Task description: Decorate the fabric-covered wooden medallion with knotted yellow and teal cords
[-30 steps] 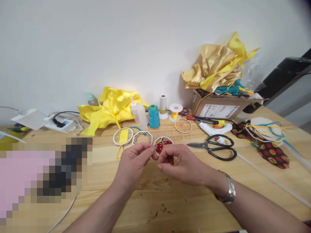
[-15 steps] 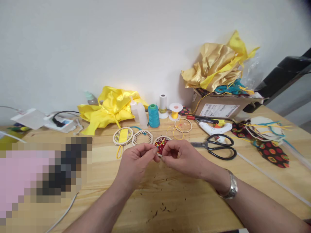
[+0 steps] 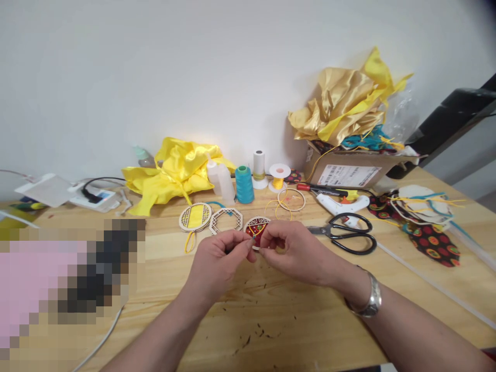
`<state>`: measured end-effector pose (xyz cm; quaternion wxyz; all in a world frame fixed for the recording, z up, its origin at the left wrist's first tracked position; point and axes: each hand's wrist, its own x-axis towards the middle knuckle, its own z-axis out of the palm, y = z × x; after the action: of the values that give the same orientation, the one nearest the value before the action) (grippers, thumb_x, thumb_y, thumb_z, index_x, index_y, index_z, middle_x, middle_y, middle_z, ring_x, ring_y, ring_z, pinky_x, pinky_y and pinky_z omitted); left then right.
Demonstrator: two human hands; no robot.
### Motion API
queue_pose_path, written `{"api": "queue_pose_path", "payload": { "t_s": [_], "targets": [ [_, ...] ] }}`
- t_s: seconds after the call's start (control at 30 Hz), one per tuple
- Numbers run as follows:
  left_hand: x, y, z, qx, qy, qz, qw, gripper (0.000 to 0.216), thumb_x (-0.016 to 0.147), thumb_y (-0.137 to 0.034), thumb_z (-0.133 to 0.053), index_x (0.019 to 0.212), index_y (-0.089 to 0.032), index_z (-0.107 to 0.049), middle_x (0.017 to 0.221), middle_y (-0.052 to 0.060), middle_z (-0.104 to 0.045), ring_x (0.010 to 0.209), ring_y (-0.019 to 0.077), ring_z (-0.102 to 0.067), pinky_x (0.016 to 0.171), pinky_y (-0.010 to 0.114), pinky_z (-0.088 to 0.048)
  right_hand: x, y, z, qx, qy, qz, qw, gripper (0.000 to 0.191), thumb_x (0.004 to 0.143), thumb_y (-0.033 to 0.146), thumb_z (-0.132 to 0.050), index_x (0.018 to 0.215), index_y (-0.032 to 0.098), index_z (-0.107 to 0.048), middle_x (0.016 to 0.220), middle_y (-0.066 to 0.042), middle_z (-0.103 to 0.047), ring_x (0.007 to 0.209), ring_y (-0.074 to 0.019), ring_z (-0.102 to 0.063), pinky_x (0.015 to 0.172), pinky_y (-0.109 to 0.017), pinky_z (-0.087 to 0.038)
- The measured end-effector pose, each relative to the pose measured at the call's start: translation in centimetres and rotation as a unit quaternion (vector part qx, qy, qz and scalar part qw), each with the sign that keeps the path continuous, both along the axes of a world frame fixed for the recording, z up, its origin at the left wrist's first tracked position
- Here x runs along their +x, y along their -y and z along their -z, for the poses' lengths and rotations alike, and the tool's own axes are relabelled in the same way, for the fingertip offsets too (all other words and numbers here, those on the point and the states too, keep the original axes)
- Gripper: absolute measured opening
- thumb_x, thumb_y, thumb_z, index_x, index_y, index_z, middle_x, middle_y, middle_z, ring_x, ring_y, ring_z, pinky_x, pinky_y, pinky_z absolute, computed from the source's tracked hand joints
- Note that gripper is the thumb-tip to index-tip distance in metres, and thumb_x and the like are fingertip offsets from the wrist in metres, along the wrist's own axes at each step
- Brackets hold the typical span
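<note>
My left hand (image 3: 222,261) is closed in a pinch at the lower edge of a round wooden ornament (image 3: 258,221) with fretwork and dark red patterned fabric. A thin yellow cord (image 3: 262,230) crosses the fabric and runs down to the left fingertips, where a tiny bluish-green bit shows. My right hand (image 3: 289,253) is also pinched, close beside the left over the ornament's right side; what its fingers hold is hidden. Left of the ornament lie an octagonal wooden frame (image 3: 212,226) and a round frame with yellow fabric (image 3: 195,216).
Black-handled scissors (image 3: 352,235) and a white glue gun (image 3: 341,204) lie right of my hands. Behind stand a teal thread cone (image 3: 244,186), a yellow cord spool (image 3: 279,173) and squeeze bottles (image 3: 223,183). A cardboard box (image 3: 344,168) heaped with fabric is at back right.
My right hand has shifted slightly right, a little away from the left fingertips. More of the red fabric and yellow cord now shows between the hands. The left hand keeps its pinch.
</note>
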<state>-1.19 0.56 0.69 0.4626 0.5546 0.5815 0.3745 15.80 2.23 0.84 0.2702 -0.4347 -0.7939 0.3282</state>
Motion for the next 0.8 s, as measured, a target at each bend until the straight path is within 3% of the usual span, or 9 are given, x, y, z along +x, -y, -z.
{"api": "queue_pose_path", "payload": {
  "t_s": [0.8],
  "targets": [
    [0.19, 0.21, 0.05, 0.010, -0.054, 0.004, 0.998, 0.013, 0.071, -0.026, -0.060, 0.062, -0.019, -0.066, 0.053, -0.004, -0.063, 0.052, 0.0100, -0.051, 0.051, 0.020, -0.039, 0.20, 0.02, 0.33, 0.047, 0.048, 0.009, 0.998, 0.007, 0.071, 0.013, -0.053, 0.067, 0.017, -0.056, 0.066, 0.003, -0.058, 0.059, -0.0081, -0.046, 0.054, -0.021, -0.030]
  ]
}}
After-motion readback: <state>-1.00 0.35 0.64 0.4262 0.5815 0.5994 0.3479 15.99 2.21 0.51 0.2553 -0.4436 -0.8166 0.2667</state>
